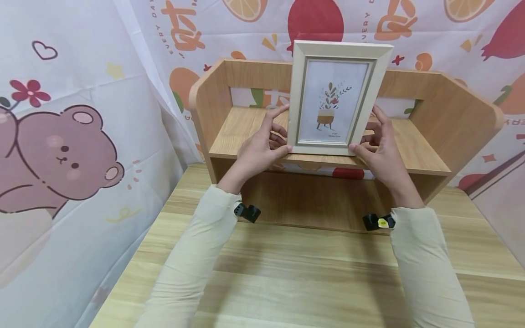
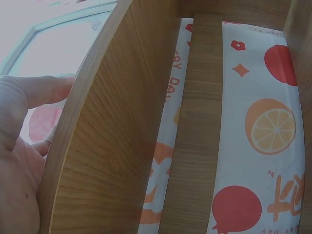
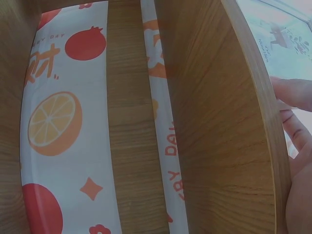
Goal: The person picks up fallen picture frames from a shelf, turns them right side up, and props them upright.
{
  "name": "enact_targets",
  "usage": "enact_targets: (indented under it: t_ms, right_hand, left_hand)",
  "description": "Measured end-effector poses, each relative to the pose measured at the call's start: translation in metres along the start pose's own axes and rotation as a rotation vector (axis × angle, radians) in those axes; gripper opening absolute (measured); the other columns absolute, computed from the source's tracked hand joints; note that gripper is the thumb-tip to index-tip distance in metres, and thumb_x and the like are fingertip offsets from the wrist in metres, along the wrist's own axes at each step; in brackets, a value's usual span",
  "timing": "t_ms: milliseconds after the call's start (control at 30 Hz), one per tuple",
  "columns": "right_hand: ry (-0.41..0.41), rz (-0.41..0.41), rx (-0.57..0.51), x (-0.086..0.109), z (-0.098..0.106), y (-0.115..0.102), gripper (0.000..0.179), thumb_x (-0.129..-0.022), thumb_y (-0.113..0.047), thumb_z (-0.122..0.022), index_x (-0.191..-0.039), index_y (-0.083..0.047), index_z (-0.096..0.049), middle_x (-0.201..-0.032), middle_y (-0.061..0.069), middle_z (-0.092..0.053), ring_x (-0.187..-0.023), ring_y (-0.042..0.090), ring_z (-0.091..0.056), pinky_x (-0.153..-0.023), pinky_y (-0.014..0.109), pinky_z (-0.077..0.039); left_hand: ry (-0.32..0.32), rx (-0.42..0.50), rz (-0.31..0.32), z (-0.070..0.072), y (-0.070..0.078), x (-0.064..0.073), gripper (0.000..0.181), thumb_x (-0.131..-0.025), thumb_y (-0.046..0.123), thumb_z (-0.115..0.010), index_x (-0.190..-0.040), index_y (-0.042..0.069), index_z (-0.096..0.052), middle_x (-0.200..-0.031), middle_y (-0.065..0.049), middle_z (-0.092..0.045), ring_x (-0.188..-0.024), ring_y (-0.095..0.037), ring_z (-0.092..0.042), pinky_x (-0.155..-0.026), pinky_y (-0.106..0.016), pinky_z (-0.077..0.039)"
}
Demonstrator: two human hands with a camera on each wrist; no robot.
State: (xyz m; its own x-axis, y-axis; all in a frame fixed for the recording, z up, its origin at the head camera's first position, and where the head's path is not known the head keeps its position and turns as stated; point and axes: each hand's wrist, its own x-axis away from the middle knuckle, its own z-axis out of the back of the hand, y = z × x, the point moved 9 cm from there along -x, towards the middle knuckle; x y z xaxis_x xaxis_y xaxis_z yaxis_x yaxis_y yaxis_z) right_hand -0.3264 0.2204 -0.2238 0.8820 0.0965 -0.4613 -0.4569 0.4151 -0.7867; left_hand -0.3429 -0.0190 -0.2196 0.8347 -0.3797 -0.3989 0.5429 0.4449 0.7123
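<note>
A cream picture frame (image 1: 298, 95) with a potted-plant print stands nearly upright at the upper shelf (image 1: 414, 141) of a small wooden desk rack. My left hand (image 1: 262, 143) grips its left side, thumb at the lower left corner and index finger along the edge. On the other side my right hand (image 1: 383, 152) holds the lower right corner with its thumb, the index finger up the right edge. The wrist views show part of the frame beyond the shelf board, with the left hand (image 2: 24, 117) and right hand (image 3: 297, 141) beside it.
The rack's side panels (image 1: 463, 107) rise left and right of the shelf. Below lies a lower compartment (image 1: 311, 196), and the rack stands on a wood-grain table (image 1: 295, 278). Printed cloth (image 1: 262, 27) hangs behind, and a bear-print curtain (image 1: 102, 232) hangs at the left.
</note>
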Motion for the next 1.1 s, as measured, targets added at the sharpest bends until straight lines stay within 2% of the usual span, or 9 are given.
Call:
enact_targets:
  t_ms: [267, 533, 700, 900, 1100]
  right_hand:
    - [0.004, 0.008, -0.016, 0.0017, -0.001, -0.0004, 0.087, -0.089, -0.003, -0.064, -0.15, -0.043, -0.016, -0.115, -0.012, -0.051, -0.093, 0.014, -0.053, -0.08, 0.018, -0.047]
    - [0.044, 0.021, -0.008, 0.0062, 0.0025, -0.0012, 0.073, -0.094, -0.016, -0.061, -0.151, -0.039, -0.022, -0.109, -0.016, -0.056, -0.089, 0.009, -0.057, -0.08, 0.018, -0.045]
    - [0.063, 0.015, 0.001, 0.0069, 0.0028, -0.0004, 0.071, -0.094, -0.018, -0.06, -0.15, -0.039, -0.022, -0.108, -0.017, -0.056, -0.088, 0.008, -0.058, -0.08, 0.016, -0.047]
    - [0.08, -0.007, 0.044, 0.0039, 0.0023, 0.0007, 0.072, -0.094, -0.024, -0.06, -0.15, -0.044, -0.019, -0.118, -0.005, -0.057, -0.09, 0.011, -0.058, -0.081, 0.016, -0.048]
    - [0.085, -0.032, 0.111, 0.0029, 0.0026, 0.0019, 0.071, -0.097, -0.024, -0.056, -0.149, -0.046, -0.013, -0.126, 0.01, -0.053, -0.092, 0.01, -0.056, -0.081, 0.015, -0.046]
  left_hand:
    - [0.005, -0.003, 0.005, 0.0006, -0.003, 0.0015, 0.082, -0.088, 0.014, -0.07, -0.149, 0.036, -0.021, -0.109, -0.006, -0.058, -0.099, -0.017, -0.065, -0.089, -0.035, -0.053]
    - [0.011, -0.011, 0.018, 0.0014, -0.0053, 0.0054, 0.08, -0.087, 0.016, -0.071, -0.148, 0.037, -0.023, -0.109, -0.003, -0.058, -0.1, -0.015, -0.066, -0.089, -0.036, -0.053]
    - [0.008, -0.017, 0.011, 0.0018, -0.0051, 0.0059, 0.079, -0.088, 0.017, -0.07, -0.148, 0.036, -0.024, -0.109, -0.003, -0.059, -0.1, -0.015, -0.066, -0.089, -0.036, -0.053]
    - [0.015, -0.041, 0.001, 0.003, -0.0042, 0.005, 0.078, -0.088, 0.017, -0.07, -0.148, 0.035, -0.024, -0.108, -0.002, -0.06, -0.099, -0.014, -0.066, -0.087, -0.035, -0.053]
    - [0.015, -0.144, -0.03, -0.0007, -0.001, 0.0029, 0.076, -0.089, 0.022, -0.07, -0.148, 0.033, -0.023, -0.104, -0.001, -0.063, -0.096, -0.013, -0.068, -0.08, -0.033, -0.053]
